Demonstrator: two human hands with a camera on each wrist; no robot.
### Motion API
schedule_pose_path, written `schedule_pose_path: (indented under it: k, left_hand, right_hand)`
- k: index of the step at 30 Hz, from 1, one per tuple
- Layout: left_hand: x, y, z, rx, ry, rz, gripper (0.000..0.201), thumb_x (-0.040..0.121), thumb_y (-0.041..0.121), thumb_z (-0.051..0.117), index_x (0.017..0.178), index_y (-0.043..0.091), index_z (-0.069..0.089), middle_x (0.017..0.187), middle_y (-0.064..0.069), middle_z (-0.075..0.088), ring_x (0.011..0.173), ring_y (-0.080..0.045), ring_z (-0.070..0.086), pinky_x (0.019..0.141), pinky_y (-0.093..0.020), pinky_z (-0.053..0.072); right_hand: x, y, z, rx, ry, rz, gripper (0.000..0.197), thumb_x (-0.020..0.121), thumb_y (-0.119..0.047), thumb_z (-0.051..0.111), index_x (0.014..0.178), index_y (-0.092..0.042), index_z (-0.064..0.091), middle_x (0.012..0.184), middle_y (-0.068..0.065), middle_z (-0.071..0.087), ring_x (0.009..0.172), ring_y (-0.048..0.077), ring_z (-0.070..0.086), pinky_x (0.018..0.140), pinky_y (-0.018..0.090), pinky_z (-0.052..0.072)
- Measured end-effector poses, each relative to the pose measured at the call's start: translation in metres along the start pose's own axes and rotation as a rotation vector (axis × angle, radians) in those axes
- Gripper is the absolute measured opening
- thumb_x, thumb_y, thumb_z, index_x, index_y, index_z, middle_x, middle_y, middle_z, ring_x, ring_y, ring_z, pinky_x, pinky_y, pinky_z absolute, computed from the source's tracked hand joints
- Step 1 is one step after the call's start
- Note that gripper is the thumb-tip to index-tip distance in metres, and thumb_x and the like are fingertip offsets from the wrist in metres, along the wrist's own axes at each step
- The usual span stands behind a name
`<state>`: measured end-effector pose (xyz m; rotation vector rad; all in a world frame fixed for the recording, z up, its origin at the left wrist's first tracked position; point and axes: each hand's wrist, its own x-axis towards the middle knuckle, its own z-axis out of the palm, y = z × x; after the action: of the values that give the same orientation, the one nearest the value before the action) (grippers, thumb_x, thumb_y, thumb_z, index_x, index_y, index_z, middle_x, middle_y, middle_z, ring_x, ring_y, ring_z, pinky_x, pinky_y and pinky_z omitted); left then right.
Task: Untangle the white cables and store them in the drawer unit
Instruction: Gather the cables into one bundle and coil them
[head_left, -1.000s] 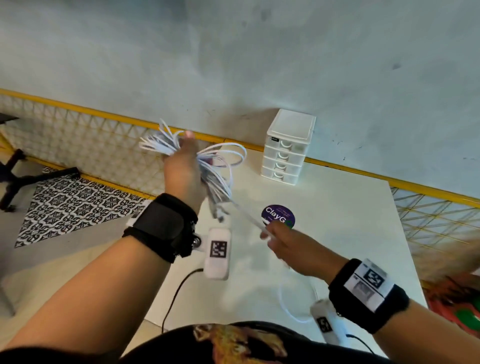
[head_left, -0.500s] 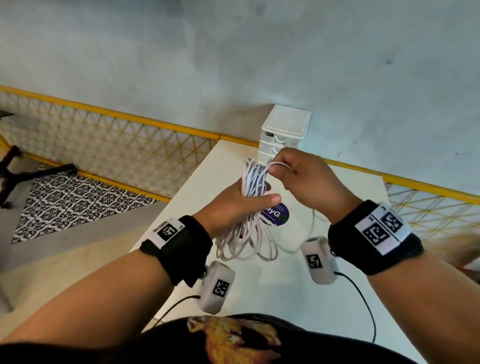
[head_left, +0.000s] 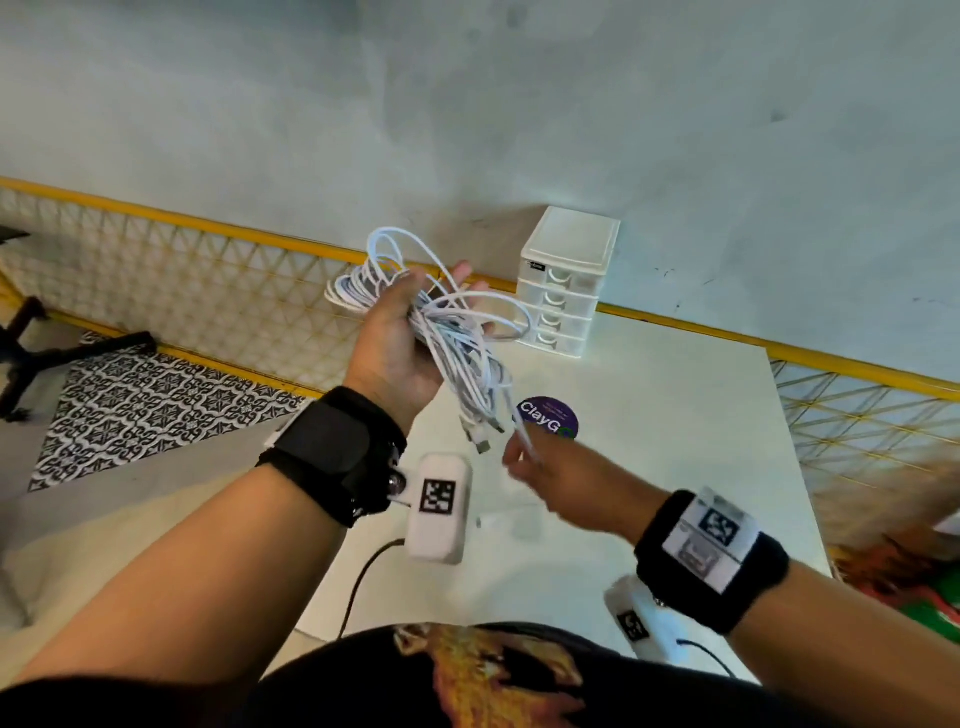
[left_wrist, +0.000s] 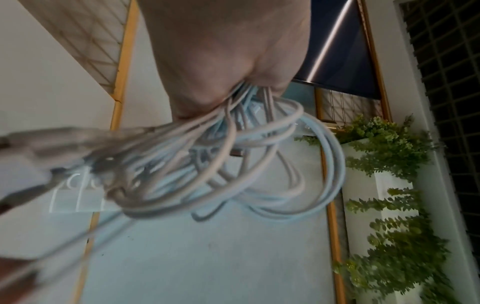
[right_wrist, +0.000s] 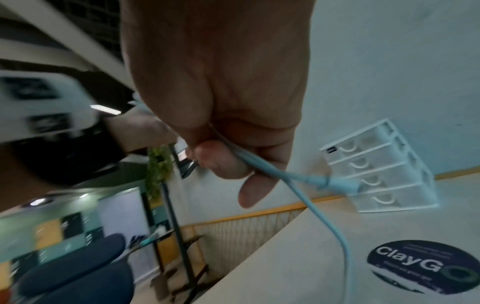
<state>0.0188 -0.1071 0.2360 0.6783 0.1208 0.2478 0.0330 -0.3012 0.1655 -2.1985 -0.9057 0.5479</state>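
Your right hand is nearest to you, low over the white tabletop. Its thumb and fingers pinch a single white cable strand close to its plug end; the strand runs up from the pinch toward the bundle and also loops down toward the table in the right wrist view.

Your left hand is raised higher and further out, palm up, well apart from the right hand. Its fingers are curled round a tangled bundle of thin white cables. Loops stand above the hand, and several loose ends with connectors hang below it, just above the right hand. The left wrist view shows the coils emerging from the closed fist.

A round dark purple sticker marked "ClayG" lies flat on the table, just beyond the right hand.

Furthest out, the small white plastic four-drawer unit stands upright at the table's rear edge, against the pale wall. All four drawers appear closed.
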Motion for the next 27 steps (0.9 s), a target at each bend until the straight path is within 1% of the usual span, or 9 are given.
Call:
schedule_pose_path:
  k: [4, 7, 9, 13, 17, 20, 22, 24, 27]
  left_hand:
    - [0.008, -0.014, -0.002, 0.252, 0.285, 0.166, 0.012, 0.097, 0.029, 0.056, 0.091, 0.020, 0.051, 0.076, 0.003, 0.057, 0.067, -0.013, 0.055, 0.070, -0.034, 0.048]
    - [0.011, -0.025, -0.014, 0.674, 0.311, 0.430, 0.032, 0.088, 0.031, 0.067, 0.112, 0.037, 0.046, 0.111, 0.003, 0.065, 0.098, -0.012, 0.065, 0.090, -0.033, 0.052]
    - [0.009, -0.031, -0.019, 0.891, 0.220, 0.469, 0.045, 0.082, 0.036, 0.070, 0.119, 0.031, 0.045, 0.119, 0.002, 0.064, 0.104, -0.010, 0.063, 0.092, -0.029, 0.050]
    - [-0.004, -0.044, -0.011, 0.967, 0.033, 0.317, 0.048, 0.081, 0.058, 0.061, 0.093, 0.012, 0.054, 0.077, 0.001, 0.057, 0.071, -0.012, 0.055, 0.070, -0.034, 0.046]
    - [-0.018, -0.054, 0.005, 0.520, -0.197, -0.004, 0.064, 0.084, 0.057, 0.057, 0.121, 0.005, 0.060, 0.117, -0.020, 0.067, 0.113, -0.030, 0.064, 0.099, -0.045, 0.050]
    - [-0.019, -0.052, 0.005, 0.409, -0.276, -0.133, 0.036, 0.088, 0.045, 0.054, 0.101, 0.017, 0.072, 0.103, -0.011, 0.071, 0.094, -0.024, 0.069, 0.088, -0.038, 0.053]
    - [-0.015, -0.047, 0.003, 0.369, -0.274, -0.174, 0.025, 0.093, 0.033, 0.056, 0.099, 0.015, 0.071, 0.095, -0.012, 0.069, 0.083, -0.025, 0.069, 0.082, -0.039, 0.053]
    - [-0.008, -0.043, 0.002, 0.342, -0.203, -0.211, 0.020, 0.094, 0.024, 0.055, 0.099, 0.008, 0.066, 0.086, -0.013, 0.068, 0.073, -0.026, 0.068, 0.075, -0.037, 0.054]
    - [0.008, -0.038, 0.002, 0.344, -0.100, -0.217, 0.024, 0.097, 0.014, 0.050, 0.076, 0.007, 0.060, 0.061, -0.004, 0.062, 0.053, -0.016, 0.063, 0.055, -0.025, 0.052]
  right_hand:
    - [-0.020, -0.015, 0.001, -0.436, -0.187, -0.042, 0.022, 0.098, -0.016, 0.045, 0.119, -0.022, 0.044, 0.110, -0.005, 0.066, 0.096, 0.018, 0.060, 0.076, 0.031, 0.045]
    - [-0.034, -0.036, -0.022, -0.663, -0.139, -0.184, 0.037, 0.093, -0.005, 0.044, 0.125, -0.024, 0.049, 0.117, -0.009, 0.065, 0.103, 0.012, 0.063, 0.080, 0.032, 0.049]
    - [-0.035, -0.054, -0.041, -0.652, -0.004, -0.379, 0.035, 0.091, -0.007, 0.055, 0.118, -0.027, 0.059, 0.109, -0.011, 0.067, 0.093, 0.005, 0.065, 0.080, 0.032, 0.048]
    - [-0.010, -0.069, -0.072, -0.207, 0.242, -0.379, 0.011, 0.082, -0.018, 0.068, 0.082, -0.028, 0.067, 0.082, -0.015, 0.067, 0.077, 0.002, 0.063, 0.073, 0.026, 0.046]
    - [0.015, -0.063, -0.067, 0.250, 0.363, -0.225, 0.024, 0.071, -0.006, 0.079, 0.073, -0.021, 0.061, 0.071, -0.012, 0.063, 0.068, 0.002, 0.059, 0.069, 0.017, 0.047]
    - [0.025, -0.054, -0.058, 0.389, 0.454, -0.163, 0.041, 0.067, -0.006, 0.083, 0.084, -0.025, 0.052, 0.082, -0.003, 0.056, 0.070, 0.006, 0.053, 0.068, 0.018, 0.045]
    - [0.033, -0.048, -0.053, 0.473, 0.465, -0.091, 0.053, 0.066, -0.015, 0.086, 0.100, -0.030, 0.048, 0.104, 0.004, 0.057, 0.087, 0.011, 0.057, 0.080, 0.023, 0.050]
    - [0.039, -0.048, -0.044, 0.590, 0.332, -0.020, 0.065, 0.073, -0.024, 0.081, 0.124, -0.031, 0.041, 0.123, 0.009, 0.054, 0.106, 0.018, 0.061, 0.094, 0.035, 0.051]
    - [0.051, -0.050, -0.035, 0.965, 0.130, -0.009, 0.073, 0.078, -0.024, 0.069, 0.141, -0.024, 0.031, 0.131, 0.010, 0.056, 0.119, 0.018, 0.059, 0.102, 0.036, 0.046]
